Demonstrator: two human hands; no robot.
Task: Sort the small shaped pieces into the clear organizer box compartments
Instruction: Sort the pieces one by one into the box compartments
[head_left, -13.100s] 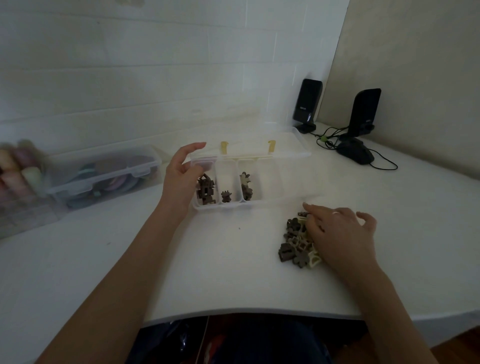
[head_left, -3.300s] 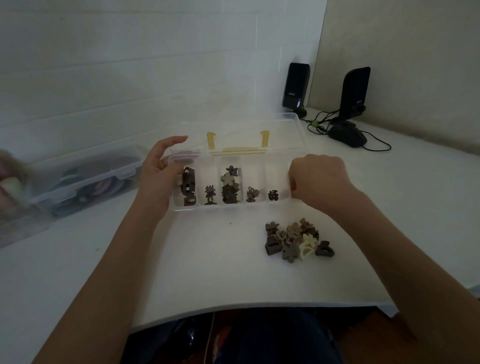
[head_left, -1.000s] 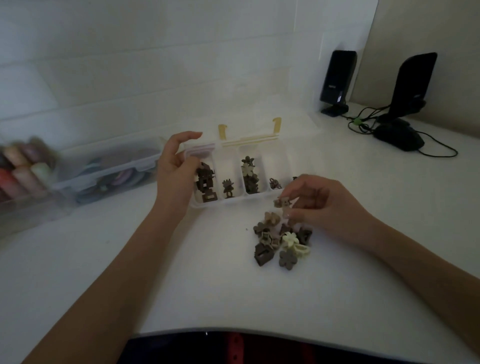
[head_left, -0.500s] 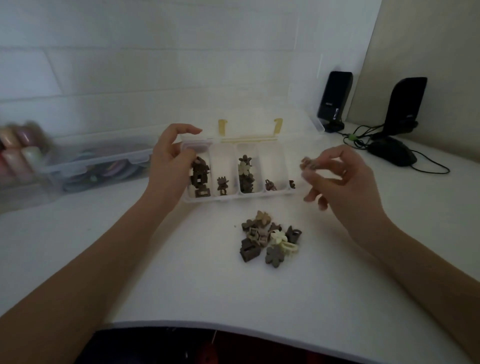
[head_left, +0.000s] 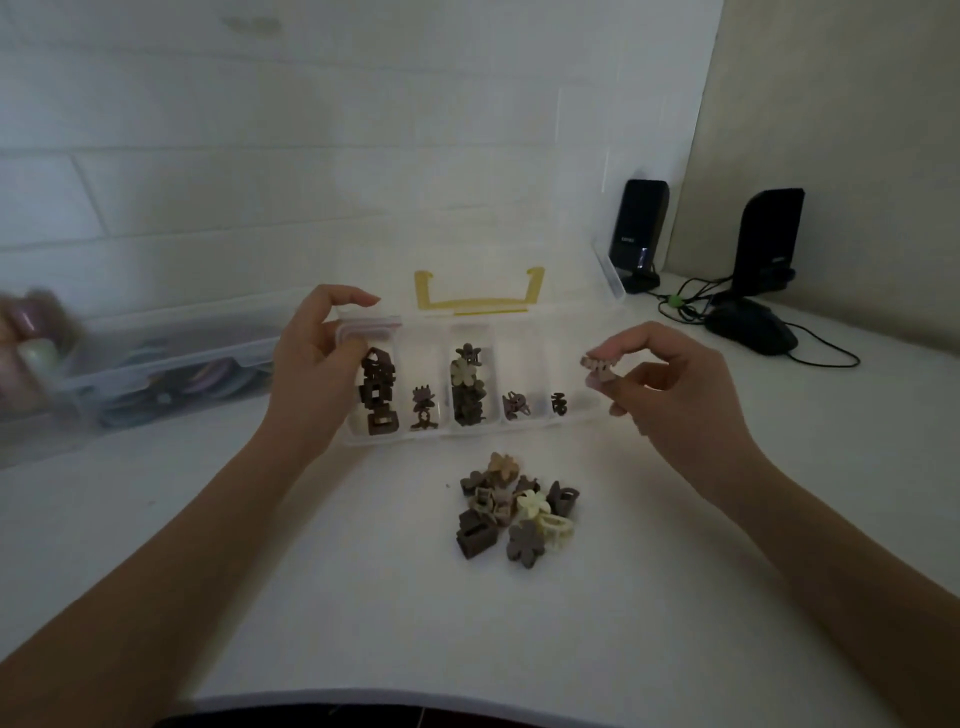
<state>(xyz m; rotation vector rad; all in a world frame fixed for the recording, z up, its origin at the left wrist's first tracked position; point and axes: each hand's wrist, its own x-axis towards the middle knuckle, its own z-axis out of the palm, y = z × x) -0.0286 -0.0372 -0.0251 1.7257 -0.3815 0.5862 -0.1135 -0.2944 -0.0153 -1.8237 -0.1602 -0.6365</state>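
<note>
Organizer box (head_left: 524, 434) open on the white table (head_left: 363, 597), lid back, five compartments running left to right: stacked dark blocks (head_left: 378, 397), one small piece, a tall flower stack (head_left: 466, 387), then a single piece in each of the last two. Left hand (head_left: 317, 374) grips the box's left end. Right hand (head_left: 670, 395) pinches a pale piece (head_left: 597, 364) above the box's right end; which way it points, can't tell. Loose pile (head_left: 514, 512) lies just in front of the box.
</note>
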